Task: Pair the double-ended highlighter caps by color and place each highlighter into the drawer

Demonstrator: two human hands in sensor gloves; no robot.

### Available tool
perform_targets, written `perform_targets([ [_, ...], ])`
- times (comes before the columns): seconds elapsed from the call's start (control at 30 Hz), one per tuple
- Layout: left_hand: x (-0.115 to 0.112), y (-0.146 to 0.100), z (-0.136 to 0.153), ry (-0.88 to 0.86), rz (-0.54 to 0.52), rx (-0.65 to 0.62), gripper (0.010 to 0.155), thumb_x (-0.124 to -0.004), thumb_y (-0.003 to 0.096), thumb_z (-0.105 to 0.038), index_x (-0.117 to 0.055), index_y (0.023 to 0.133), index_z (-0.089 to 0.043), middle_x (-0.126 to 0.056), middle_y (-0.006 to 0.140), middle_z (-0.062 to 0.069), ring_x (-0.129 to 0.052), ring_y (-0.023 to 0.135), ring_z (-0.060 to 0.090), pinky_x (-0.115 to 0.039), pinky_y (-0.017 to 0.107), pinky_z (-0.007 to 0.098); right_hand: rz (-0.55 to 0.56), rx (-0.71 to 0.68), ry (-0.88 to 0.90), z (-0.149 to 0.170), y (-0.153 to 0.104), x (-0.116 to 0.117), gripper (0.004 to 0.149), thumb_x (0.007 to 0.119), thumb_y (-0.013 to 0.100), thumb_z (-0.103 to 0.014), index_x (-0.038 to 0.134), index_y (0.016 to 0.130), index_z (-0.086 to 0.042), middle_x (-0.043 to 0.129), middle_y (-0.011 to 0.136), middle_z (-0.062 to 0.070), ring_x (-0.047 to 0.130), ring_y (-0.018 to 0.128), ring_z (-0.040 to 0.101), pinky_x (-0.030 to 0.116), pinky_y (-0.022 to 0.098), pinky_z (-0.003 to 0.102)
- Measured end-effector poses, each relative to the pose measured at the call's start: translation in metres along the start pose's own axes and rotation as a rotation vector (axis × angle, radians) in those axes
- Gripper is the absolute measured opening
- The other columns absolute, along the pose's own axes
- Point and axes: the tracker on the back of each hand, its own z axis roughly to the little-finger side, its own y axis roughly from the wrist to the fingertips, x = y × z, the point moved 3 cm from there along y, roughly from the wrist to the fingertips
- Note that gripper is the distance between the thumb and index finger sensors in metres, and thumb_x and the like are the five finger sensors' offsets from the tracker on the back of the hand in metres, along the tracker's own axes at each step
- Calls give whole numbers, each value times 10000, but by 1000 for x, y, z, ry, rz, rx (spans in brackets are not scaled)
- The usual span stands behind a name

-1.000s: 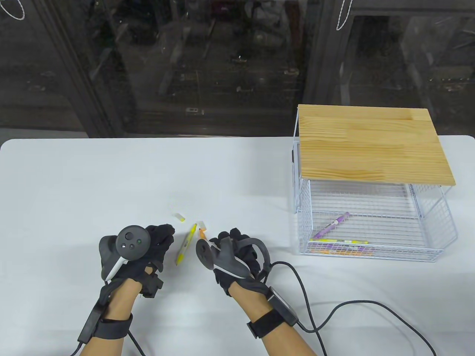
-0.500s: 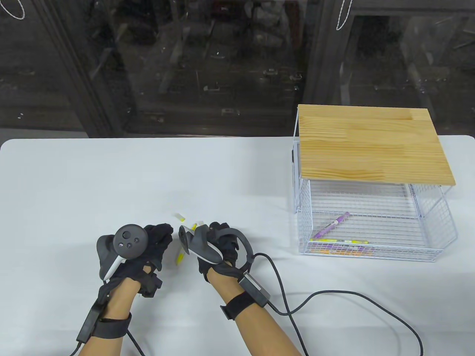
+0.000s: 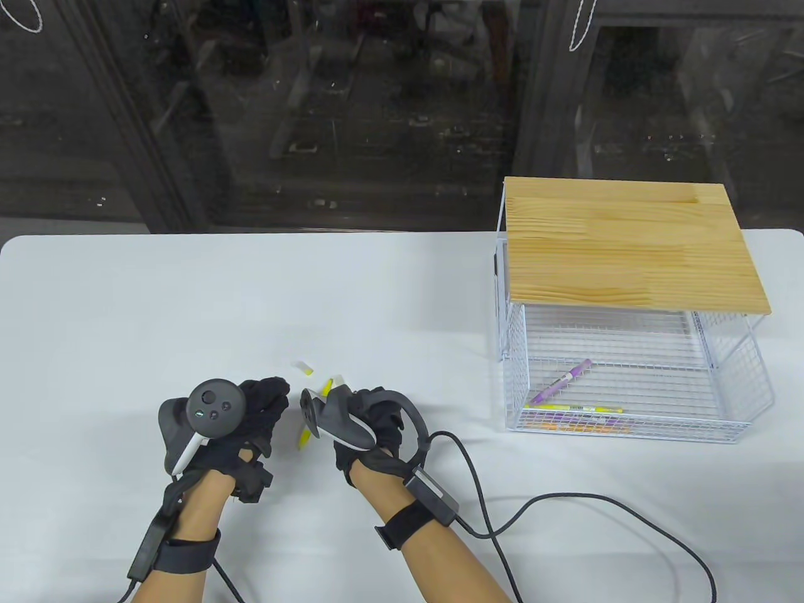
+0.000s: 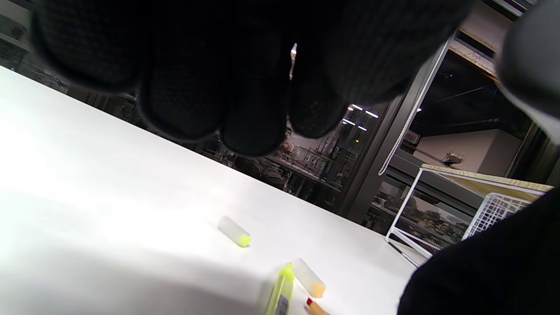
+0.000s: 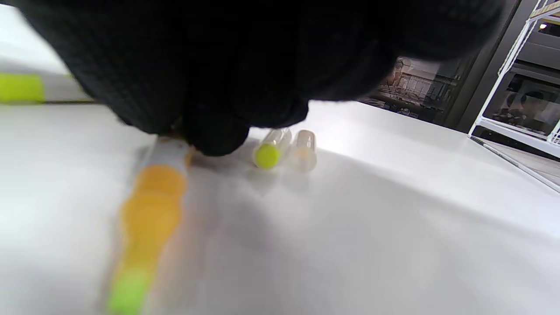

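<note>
From the table view I see my left hand (image 3: 251, 421) low on the white desk (image 3: 188, 295), its fingers loosely curled and its grip around nothing. My right hand (image 3: 367, 424) sits just beside it, bent down over a pen lying on the desk; the tracker covers the fingers here, so I cannot tell the grip from this view. A yellow-tipped cap (image 3: 303, 367) lies loose a little beyond both hands. A yellow pen (image 3: 306, 435) pokes out between the hands. The wire drawer (image 3: 634, 427) stands well to the right under a wooden top (image 3: 628, 245), with a purple pen (image 3: 561, 381) and other pens (yellow and orange, lying along the front edge) inside.

From the left wrist view, the gloved fingers (image 4: 245, 109) hang free above the desk, touching nothing. Below them lie the yellow-tipped cap and, nearer, an orange-tipped cap (image 4: 309, 277) beside the yellow pen's end.

From the right wrist view, the fingertips (image 5: 214, 135) press down on an orange pen (image 5: 151, 205) flat on the desk; whether they pinch it I cannot tell. The two caps lie just past them
</note>
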Motion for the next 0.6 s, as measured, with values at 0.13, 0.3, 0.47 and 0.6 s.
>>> perform_targets([
  [0.13,0,0,1,0,1,4,474,-834,389,-412,-951,823,-261,-1038,771,40,-984,632,386,-832,432,572,8,-3,-27,-3,-2,-1,362,934,378,-485,1023,644,-256,999,609,14,932,439,254,819,320,395],
  [0.3,1,0,2,-3,1,11,475,-834,389,-413,-951,823,-261,-1037,772,40,-984,634,386,-832,432,572,-14,14,-37,-3,-4,-1,396,927,383,-501,1019,663,-238,994,619,27,927,444,259,815,324,398],
  [0.47,2,0,2,-7,0,12,476,-834,388,-414,-951,823,-260,-1038,772,38,-983,636,387,-831,433,573,0,7,-84,-8,-9,-3,422,929,379,-506,1017,672,-216,987,625,42,921,456,271,806,339,413],
  [0.6,2,0,2,-10,1,11,476,-834,387,-413,-952,822,-259,-1038,771,40,-983,635,388,-831,432,573,-12,1,-73,-11,-10,-3,420,929,388,-491,1010,675,-194,978,629,64,909,474,276,798,355,420],
])
